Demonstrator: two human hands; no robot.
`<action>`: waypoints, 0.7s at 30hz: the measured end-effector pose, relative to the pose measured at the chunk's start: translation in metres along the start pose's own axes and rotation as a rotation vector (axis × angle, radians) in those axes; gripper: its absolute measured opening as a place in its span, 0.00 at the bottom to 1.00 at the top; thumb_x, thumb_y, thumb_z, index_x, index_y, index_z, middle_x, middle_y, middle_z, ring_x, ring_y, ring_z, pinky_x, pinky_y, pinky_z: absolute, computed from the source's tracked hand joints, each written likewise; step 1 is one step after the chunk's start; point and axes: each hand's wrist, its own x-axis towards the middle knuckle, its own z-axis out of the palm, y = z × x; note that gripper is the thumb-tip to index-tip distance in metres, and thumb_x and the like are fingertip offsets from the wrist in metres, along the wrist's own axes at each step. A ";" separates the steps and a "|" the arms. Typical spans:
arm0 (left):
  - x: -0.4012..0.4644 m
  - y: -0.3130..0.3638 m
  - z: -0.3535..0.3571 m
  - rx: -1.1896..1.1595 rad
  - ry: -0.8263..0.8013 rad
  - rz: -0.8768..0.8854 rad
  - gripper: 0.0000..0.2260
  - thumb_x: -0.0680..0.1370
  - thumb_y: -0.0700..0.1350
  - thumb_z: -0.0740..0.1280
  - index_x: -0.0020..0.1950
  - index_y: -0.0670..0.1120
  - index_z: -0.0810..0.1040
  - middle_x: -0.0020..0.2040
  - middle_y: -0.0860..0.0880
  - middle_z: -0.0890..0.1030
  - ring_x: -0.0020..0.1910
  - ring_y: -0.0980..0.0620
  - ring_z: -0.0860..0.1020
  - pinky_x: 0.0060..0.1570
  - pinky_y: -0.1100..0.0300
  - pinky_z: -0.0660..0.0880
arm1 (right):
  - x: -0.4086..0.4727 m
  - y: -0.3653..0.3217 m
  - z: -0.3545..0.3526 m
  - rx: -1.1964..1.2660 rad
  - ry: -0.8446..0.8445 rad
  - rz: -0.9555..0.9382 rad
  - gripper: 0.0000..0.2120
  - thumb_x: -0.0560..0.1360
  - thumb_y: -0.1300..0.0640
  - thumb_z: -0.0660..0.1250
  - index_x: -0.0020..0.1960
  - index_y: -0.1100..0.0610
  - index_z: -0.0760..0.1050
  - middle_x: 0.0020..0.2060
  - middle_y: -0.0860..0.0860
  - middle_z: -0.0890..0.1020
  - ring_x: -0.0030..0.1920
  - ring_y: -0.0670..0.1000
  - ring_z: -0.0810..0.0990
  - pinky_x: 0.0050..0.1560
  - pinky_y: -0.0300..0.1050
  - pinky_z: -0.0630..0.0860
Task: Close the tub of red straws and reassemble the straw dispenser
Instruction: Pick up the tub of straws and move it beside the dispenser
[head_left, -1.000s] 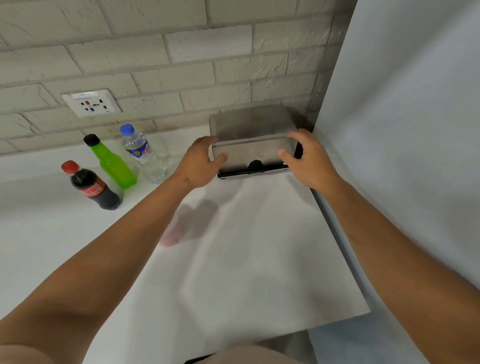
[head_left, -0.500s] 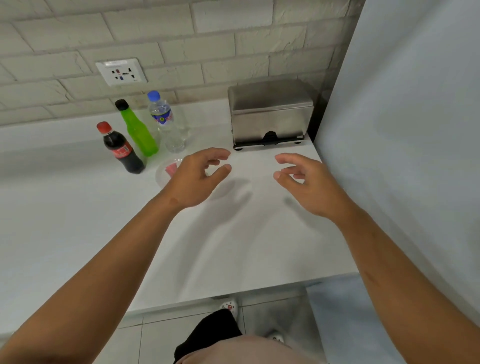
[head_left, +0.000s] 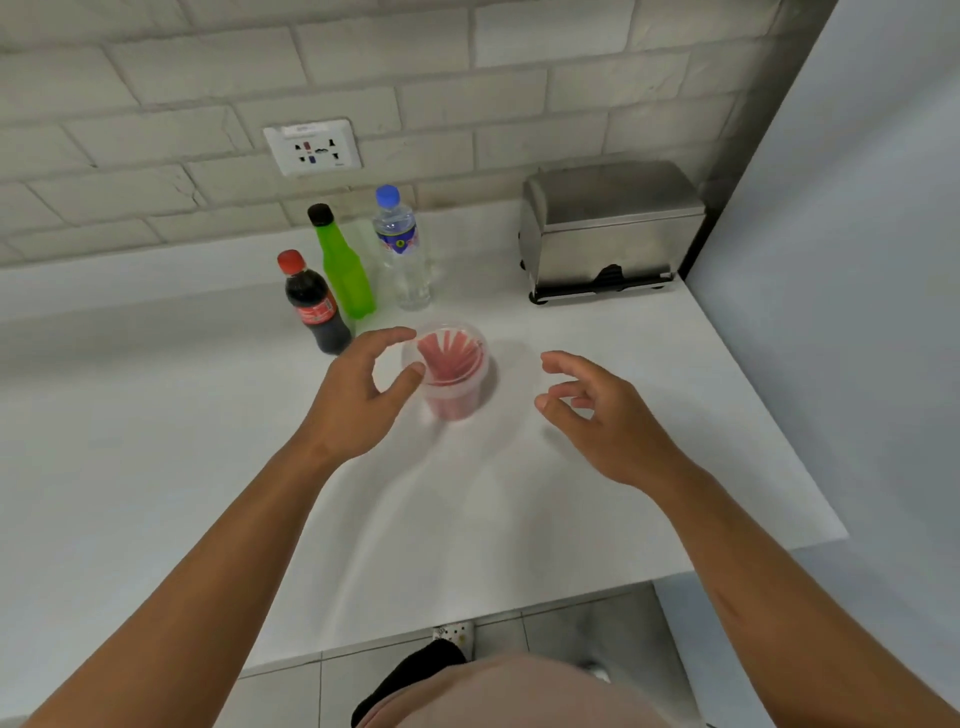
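A clear tub of red straws stands upright on the white counter, about midway across it and a little toward the far side. A clear lid appears to sit on top, though blur makes it hard to be sure it is fully seated. The left hand is at the tub's left side, fingers curved over the far rim and thumb against the near left edge; the curl is loose and I cannot tell whether it actually grips. The right hand hangs just right of the tub, apart from it, fingers loosely curled and holding nothing.

The steel dispenser sits at the far right, against the brick wall and beside a pale panel, its lid down. Left of it, far from the tub, three bottles stand together: a cola bottle with a red cap, a green bottle with a black cap, and a water bottle with a blue cap. A socket is on the wall above them.
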 end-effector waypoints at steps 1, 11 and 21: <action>0.001 -0.008 -0.004 -0.005 -0.025 -0.002 0.18 0.82 0.53 0.70 0.72 0.55 0.76 0.67 0.60 0.76 0.63 0.77 0.70 0.65 0.69 0.67 | 0.005 -0.004 0.009 -0.005 0.007 0.003 0.24 0.80 0.46 0.69 0.75 0.44 0.70 0.68 0.35 0.77 0.62 0.37 0.79 0.60 0.31 0.72; 0.022 -0.057 -0.013 -0.029 -0.291 0.040 0.30 0.81 0.58 0.69 0.81 0.56 0.63 0.75 0.59 0.68 0.69 0.60 0.69 0.69 0.56 0.71 | 0.039 -0.028 0.084 -0.127 0.086 -0.025 0.28 0.80 0.53 0.71 0.78 0.49 0.67 0.78 0.45 0.64 0.77 0.45 0.65 0.74 0.46 0.68; 0.030 -0.071 -0.004 -0.167 -0.416 -0.012 0.30 0.81 0.56 0.69 0.81 0.55 0.63 0.77 0.53 0.70 0.67 0.51 0.77 0.63 0.49 0.79 | 0.043 -0.026 0.113 -0.217 0.132 0.001 0.26 0.80 0.54 0.71 0.77 0.51 0.70 0.82 0.47 0.58 0.80 0.47 0.61 0.72 0.36 0.61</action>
